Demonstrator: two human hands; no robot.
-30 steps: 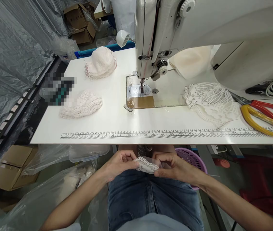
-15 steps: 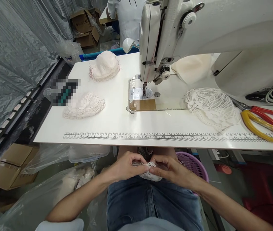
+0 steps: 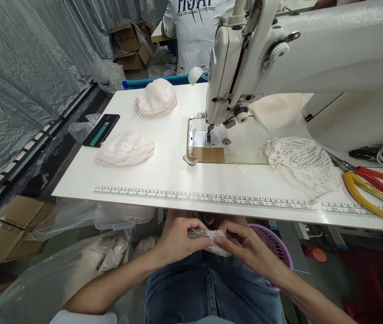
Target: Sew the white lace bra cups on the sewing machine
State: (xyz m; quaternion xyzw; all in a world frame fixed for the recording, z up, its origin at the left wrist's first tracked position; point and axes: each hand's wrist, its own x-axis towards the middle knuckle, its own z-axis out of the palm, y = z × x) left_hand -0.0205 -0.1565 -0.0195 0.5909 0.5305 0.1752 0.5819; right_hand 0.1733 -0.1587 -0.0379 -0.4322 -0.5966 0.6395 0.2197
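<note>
Over my lap, below the table's front edge, both hands pinch one small piece of white lace (image 3: 208, 235). My left hand (image 3: 178, 240) grips its left end with fingers curled. My right hand (image 3: 245, 245) holds the right end between thumb and fingers. Above them stands a white sewing machine (image 3: 279, 67) on the white table (image 3: 164, 175), its needle over the metal plate (image 3: 205, 139). A loose heap of white lace (image 3: 301, 164) lies right of the plate.
Two stacks of lace cups (image 3: 125, 150) (image 3: 156, 99) sit on the table's left half, beside a black phone (image 3: 102, 130). Red and yellow scissors (image 3: 374, 184) lie at the right. A purple basket (image 3: 269, 234) is under the table. A person in a white shirt (image 3: 194, 31) stands behind. Bags and boxes crowd the floor at left.
The view has tilted upward and shifted. My hands have drawn closer together over the lace piece, folding it between them.
</note>
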